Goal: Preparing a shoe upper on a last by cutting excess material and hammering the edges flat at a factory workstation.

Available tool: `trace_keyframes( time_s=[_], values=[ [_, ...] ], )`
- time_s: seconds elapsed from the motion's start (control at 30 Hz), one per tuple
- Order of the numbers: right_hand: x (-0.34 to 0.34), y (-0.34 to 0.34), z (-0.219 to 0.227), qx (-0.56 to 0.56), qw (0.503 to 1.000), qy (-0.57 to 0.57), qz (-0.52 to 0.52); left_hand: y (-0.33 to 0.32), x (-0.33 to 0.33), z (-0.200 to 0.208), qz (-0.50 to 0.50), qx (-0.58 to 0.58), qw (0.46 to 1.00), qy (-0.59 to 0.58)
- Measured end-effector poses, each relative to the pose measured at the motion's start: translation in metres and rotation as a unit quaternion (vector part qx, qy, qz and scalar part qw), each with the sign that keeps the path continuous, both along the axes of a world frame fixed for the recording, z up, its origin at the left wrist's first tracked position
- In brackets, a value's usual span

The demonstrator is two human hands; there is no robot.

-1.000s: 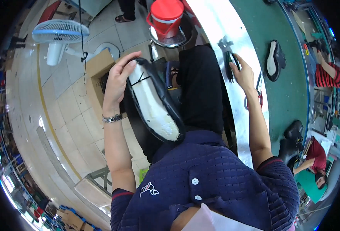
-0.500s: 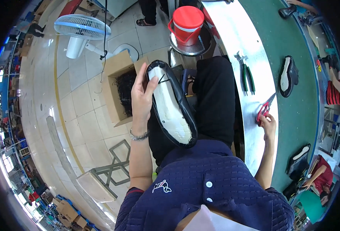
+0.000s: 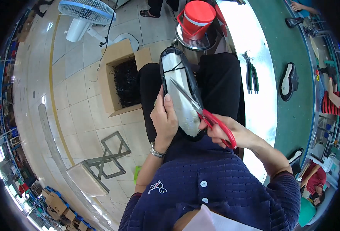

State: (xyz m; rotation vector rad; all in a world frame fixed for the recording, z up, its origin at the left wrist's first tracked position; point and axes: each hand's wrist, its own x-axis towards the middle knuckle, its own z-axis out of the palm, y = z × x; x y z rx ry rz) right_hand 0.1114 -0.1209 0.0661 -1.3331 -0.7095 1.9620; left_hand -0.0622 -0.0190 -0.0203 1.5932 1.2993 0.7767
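A black shoe upper (image 3: 179, 101) with its pale insole side facing up is over my lap, toe end away from me. A thin black cord crosses the pale face near the toe. My left hand (image 3: 165, 117) grips its left edge, thumb on the pale face. In my right hand (image 3: 225, 131) is a pair of scissors (image 3: 217, 124) with red handles. The blades lie over the pale face and point toward the toe; they look closed or nearly so. Whether the blades touch the shoe I cannot tell.
Two green-handled pliers (image 3: 251, 77) lie on the metal bench (image 3: 260, 123) at my right. Beyond it, a green conveyor belt (image 3: 289, 50) carries more shoe uppers (image 3: 287, 82). A cardboard box (image 3: 107, 90) with black scraps, a red bucket (image 3: 198, 17) and a fan (image 3: 86, 15) stand ahead.
My right hand has lifted the scissors off the bench and brought them over the shoe. My left hand has slid its hold from near the toe down toward the middle.
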Motion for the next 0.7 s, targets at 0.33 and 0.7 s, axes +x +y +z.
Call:
trace_keyframes(
  time_s=[0.33,0.7],
  values=[
    [-0.032,0.028,-0.008,-0.013,0.992,-0.12,-0.047,0.002,-0.001,0.002,-0.015,0.013,1.0,0.02],
    [0.037,-0.069,-0.049,0.034,0.867,-0.418,-0.271,0.065,0.028,0.011,-0.079,0.405,0.897,0.156]
  ],
)
